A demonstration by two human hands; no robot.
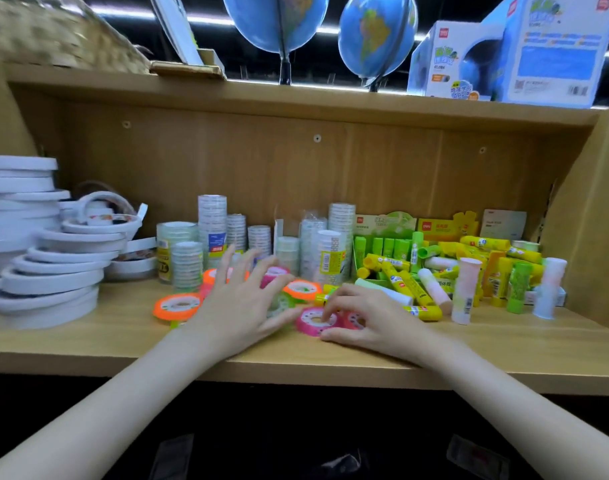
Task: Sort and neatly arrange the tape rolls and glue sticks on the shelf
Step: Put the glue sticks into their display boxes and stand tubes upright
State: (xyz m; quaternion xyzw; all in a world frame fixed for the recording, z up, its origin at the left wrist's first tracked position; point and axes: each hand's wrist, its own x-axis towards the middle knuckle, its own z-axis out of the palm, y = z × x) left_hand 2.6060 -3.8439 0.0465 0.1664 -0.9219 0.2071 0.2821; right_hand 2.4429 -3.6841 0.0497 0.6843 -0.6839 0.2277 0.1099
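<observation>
Both hands over the front of the wooden shelf (88, 344). Left hand (240, 303) spread flat, fingers straight and blurred, hovering over small coloured tape rolls – grasping nothing. Right hand (369, 317) has fingers curled down onto a pink tape roll (315, 322) lying flat near the shelf edge; a second pink roll sits under its palm. Orange tape roll (176, 305) lies flat just left of the left hand. Clear tape stacks (211, 233) stand behind. White tape rolls (46, 271) piled far left. Glue sticks (469, 268) – yellow and green – heaped on the right, some upright.
</observation>
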